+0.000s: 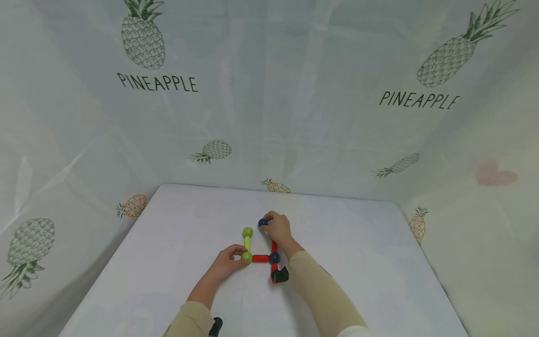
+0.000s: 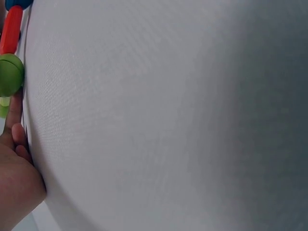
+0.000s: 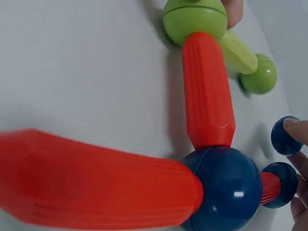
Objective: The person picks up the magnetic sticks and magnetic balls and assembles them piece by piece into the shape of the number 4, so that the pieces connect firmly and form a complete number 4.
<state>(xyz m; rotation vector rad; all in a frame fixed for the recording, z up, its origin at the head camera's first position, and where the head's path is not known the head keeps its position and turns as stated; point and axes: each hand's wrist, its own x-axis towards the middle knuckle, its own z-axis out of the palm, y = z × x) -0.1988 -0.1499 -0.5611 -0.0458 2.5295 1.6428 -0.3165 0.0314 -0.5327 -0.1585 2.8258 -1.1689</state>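
Observation:
My left hand point(image 1: 229, 260) pinches a green ball point(image 1: 246, 257) at the left corner of a joined ball-and-rod toy. From that ball a yellow-green rod point(image 1: 247, 244) leads to another green ball point(image 1: 247, 232). A red rod point(image 1: 260, 258) joins it to a dark blue ball point(image 1: 274, 257), which carries two more red rods. Thumb and fingers of my right hand point(image 1: 279, 228) hold a loose blue ball point(image 3: 284, 136). Close beside it, another blue ball point(image 3: 281, 185) caps the far red rod point(image 3: 270, 186), near the same hand's lower fingers.
The toy lies on a white table point(image 1: 358, 243). Behind the table hangs a pale curtain point(image 1: 294, 117) printed with pineapples. A black wrist camera point(image 1: 280, 274) on the right arm hides part of the near red rod.

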